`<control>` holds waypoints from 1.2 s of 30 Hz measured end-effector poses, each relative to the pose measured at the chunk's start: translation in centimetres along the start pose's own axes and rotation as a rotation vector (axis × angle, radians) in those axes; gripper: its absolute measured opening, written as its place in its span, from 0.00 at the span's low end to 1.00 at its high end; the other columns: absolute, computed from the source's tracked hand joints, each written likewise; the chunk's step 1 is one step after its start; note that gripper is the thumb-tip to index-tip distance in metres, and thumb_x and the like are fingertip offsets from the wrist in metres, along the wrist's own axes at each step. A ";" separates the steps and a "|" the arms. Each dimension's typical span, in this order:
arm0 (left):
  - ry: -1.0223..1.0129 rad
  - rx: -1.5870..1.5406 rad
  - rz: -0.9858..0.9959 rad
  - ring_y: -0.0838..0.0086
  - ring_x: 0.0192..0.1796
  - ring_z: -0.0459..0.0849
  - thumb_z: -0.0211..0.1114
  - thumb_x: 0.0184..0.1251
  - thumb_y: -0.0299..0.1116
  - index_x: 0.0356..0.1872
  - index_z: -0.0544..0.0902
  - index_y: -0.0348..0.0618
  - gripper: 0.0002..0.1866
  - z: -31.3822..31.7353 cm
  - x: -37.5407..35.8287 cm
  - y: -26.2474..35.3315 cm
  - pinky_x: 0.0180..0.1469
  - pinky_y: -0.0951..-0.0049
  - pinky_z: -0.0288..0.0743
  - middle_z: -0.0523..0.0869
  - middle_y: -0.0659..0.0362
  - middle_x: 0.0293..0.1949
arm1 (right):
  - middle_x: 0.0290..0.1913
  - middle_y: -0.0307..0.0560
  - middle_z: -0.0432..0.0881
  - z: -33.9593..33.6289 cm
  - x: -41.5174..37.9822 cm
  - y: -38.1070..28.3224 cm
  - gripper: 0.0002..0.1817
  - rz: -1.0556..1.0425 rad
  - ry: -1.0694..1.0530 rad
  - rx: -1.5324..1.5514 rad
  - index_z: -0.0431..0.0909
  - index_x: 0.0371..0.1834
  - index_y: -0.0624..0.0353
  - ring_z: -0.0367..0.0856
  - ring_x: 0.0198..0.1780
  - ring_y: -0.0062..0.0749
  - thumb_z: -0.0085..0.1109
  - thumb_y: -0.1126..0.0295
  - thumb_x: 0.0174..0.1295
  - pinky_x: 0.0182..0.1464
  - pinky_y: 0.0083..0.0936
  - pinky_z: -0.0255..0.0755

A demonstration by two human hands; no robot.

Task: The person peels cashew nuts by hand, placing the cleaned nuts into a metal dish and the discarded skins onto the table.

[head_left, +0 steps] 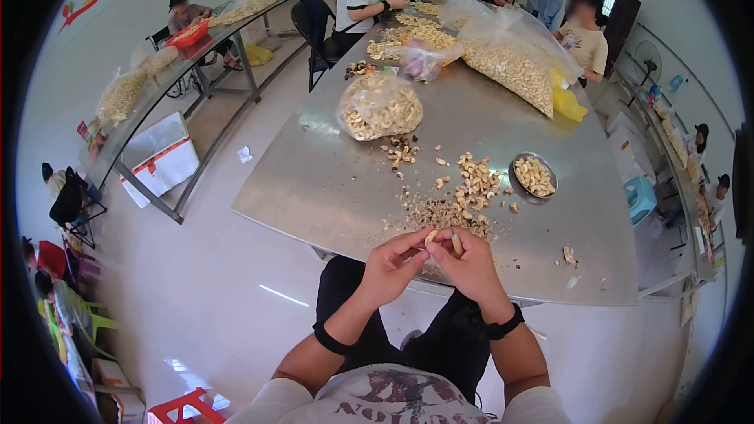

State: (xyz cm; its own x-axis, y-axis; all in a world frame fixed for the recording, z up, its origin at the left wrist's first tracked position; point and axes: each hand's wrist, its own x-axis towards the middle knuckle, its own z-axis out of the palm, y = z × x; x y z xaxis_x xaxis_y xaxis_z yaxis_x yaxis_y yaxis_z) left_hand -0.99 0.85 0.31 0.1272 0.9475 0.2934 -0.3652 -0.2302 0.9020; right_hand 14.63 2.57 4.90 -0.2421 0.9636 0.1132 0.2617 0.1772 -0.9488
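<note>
Over the near edge of the metal table [314,180], my left hand [391,268] pinches a cashew nut [431,237] between thumb and fingertips. My right hand [471,267] meets it there, its thumb close against the nut. Its fingers are closed round a short tool with a tan handle [456,244]; the working end is too small to make out. Just beyond both hands lie brown skin crumbs [440,213] and a loose pile of cashews [476,180]. To the right of the pile, a round metal bowl [514,180] holds more cashews.
A clear bag of cashews [381,106] stands at the table's left, a much larger bag [510,63] farther back. Several people work around the far end, one in a white shirt [357,0]. A side table [181,63] runs along the left; a red stool [184,407] stands low left.
</note>
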 end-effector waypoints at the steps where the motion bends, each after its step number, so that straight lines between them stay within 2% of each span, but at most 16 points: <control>1: -0.015 -0.002 0.002 0.75 0.54 0.78 0.59 0.65 0.18 0.61 0.74 0.36 0.22 0.0 -0.1 0.1 0.58 0.75 0.71 0.81 0.55 0.53 | 0.31 0.37 0.82 0.0 0.0 0.0 0.06 0.001 -0.001 0.003 0.79 0.38 0.64 0.76 0.32 0.13 0.62 0.73 0.61 0.34 0.13 0.69; 3: -0.004 0.017 0.000 0.75 0.54 0.79 0.59 0.65 0.18 0.61 0.75 0.36 0.21 -0.2 -0.1 -0.2 0.57 0.75 0.72 0.81 0.55 0.52 | 0.19 0.32 0.72 0.2 0.0 0.3 0.08 -0.019 0.009 0.009 0.78 0.35 0.62 0.64 0.21 0.12 0.64 0.68 0.60 0.24 0.16 0.60; 7: 0.045 0.036 0.005 0.76 0.50 0.80 0.59 0.66 0.19 0.58 0.76 0.35 0.19 0.0 -0.1 -0.7 0.55 0.75 0.73 0.83 0.56 0.49 | 0.15 0.32 0.65 -0.2 0.0 0.1 0.10 -0.049 0.010 -0.093 0.78 0.33 0.62 0.62 0.19 0.13 0.64 0.67 0.60 0.21 0.17 0.58; 8: 0.046 0.036 0.004 0.76 0.50 0.80 0.59 0.66 0.19 0.58 0.76 0.35 0.19 0.0 -0.1 -0.5 0.55 0.75 0.73 0.83 0.56 0.49 | 0.18 0.36 0.68 -0.6 -0.2 -0.6 0.11 -0.004 -0.025 -0.166 0.78 0.37 0.63 0.65 0.21 0.18 0.62 0.66 0.61 0.24 0.20 0.61; 9: 0.094 -0.036 -0.083 0.76 0.48 0.80 0.59 0.66 0.19 0.57 0.77 0.35 0.18 0.1 0.0 -0.2 0.53 0.75 0.74 0.83 0.56 0.47 | 0.20 0.40 0.70 -0.8 -0.3 -1.0 0.12 0.040 -0.060 -0.240 0.77 0.41 0.64 0.69 0.22 0.23 0.60 0.65 0.62 0.26 0.22 0.65; 10: 0.142 -0.108 -0.169 0.76 0.46 0.81 0.59 0.66 0.20 0.57 0.78 0.35 0.17 0.1 0.0 -0.1 0.51 0.76 0.75 0.84 0.56 0.45 | 0.20 0.40 0.70 -0.9 -0.3 -0.9 0.12 0.041 -0.062 -0.239 0.77 0.41 0.64 0.69 0.22 0.23 0.60 0.65 0.62 0.26 0.22 0.65; 12: 0.172 -0.201 -0.190 0.76 0.45 0.81 0.59 0.66 0.20 0.56 0.78 0.35 0.17 -0.3 0.0 -0.5 0.50 0.76 0.75 0.84 0.56 0.44 | 0.31 0.51 0.74 -0.9 -0.5 -0.8 0.17 -0.253 0.046 -0.376 0.73 0.53 0.66 0.76 0.31 0.39 0.54 0.66 0.66 0.37 0.31 0.71; 13: 0.199 -0.296 -0.211 0.76 0.43 0.81 0.59 0.66 0.21 0.56 0.78 0.34 0.17 -0.4 0.1 -0.8 0.48 0.76 0.75 0.85 0.56 0.43 | 0.31 0.51 0.74 -0.9 -0.7 -0.7 0.17 -0.252 0.045 -0.374 0.73 0.53 0.66 0.76 0.31 0.39 0.54 0.66 0.66 0.37 0.31 0.71; 15: 0.199 -0.328 -0.215 0.75 0.44 0.82 0.59 0.66 0.21 0.56 0.78 0.34 0.17 -0.7 0.1 -1.0 0.48 0.76 0.75 0.85 0.56 0.42 | 0.40 0.58 0.74 -1.2 -1.1 -0.4 0.22 -0.259 -0.063 -0.391 0.67 0.62 0.66 0.76 0.40 0.50 0.50 0.68 0.67 0.47 0.37 0.70; 19: 0.181 -0.373 -0.211 0.75 0.44 0.82 0.60 0.65 0.20 0.54 0.79 0.34 0.16 -0.7 0.0 -1.0 0.49 0.75 0.76 0.84 0.56 0.43 | 0.37 0.56 0.76 -1.3 -1.3 -0.4 0.23 -0.284 -0.110 -0.404 0.67 0.64 0.65 0.78 0.37 0.48 0.51 0.70 0.66 0.45 0.36 0.71; 21: 0.178 -0.388 -0.205 0.75 0.44 0.82 0.60 0.65 0.20 0.53 0.79 0.34 0.15 -0.5 -0.1 -1.1 0.49 0.75 0.76 0.84 0.56 0.42 | 0.35 0.54 0.79 -1.1 -1.5 -0.5 0.24 -0.163 -0.125 -0.276 0.66 0.65 0.64 0.79 0.36 0.46 0.52 0.72 0.65 0.42 0.34 0.73; 25: 0.155 -0.448 -0.209 0.75 0.44 0.82 0.62 0.63 0.19 0.49 0.79 0.34 0.13 -0.6 -0.3 -1.1 0.50 0.76 0.75 0.83 0.58 0.42 | 0.34 0.53 0.81 -0.5 -1.7 -0.4 0.25 -0.227 -0.102 -0.284 0.65 0.66 0.63 0.80 0.35 0.44 0.53 0.74 0.64 0.40 0.32 0.74; 27: 0.153 -0.444 -0.204 0.76 0.44 0.82 0.62 0.63 0.19 0.48 0.79 0.34 0.13 -0.6 -0.3 -0.9 0.50 0.76 0.75 0.83 0.58 0.42 | 0.32 0.48 0.81 -0.4 -1.6 0.1 0.27 -0.240 -0.110 -0.241 0.64 0.68 0.59 0.81 0.33 0.30 0.52 0.77 0.63 0.39 0.24 0.74; 36: 0.168 -0.417 -0.189 0.76 0.41 0.81 0.61 0.62 0.18 0.48 0.79 0.35 0.13 -0.3 -0.5 -0.7 0.49 0.76 0.75 0.83 0.58 0.40 | 0.33 0.49 0.81 -0.3 -1.7 0.3 0.27 -0.245 -0.132 -0.270 0.63 0.68 0.61 0.82 0.33 0.32 0.51 0.77 0.64 0.40 0.26 0.75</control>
State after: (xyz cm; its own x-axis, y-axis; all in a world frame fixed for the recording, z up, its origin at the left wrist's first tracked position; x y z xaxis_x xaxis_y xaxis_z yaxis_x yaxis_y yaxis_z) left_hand -1.06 0.66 -0.59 0.0885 0.9948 0.0509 -0.6926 0.0248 0.7209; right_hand 15.38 1.01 4.55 -0.4417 0.8551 0.2715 0.4135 0.4625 -0.7843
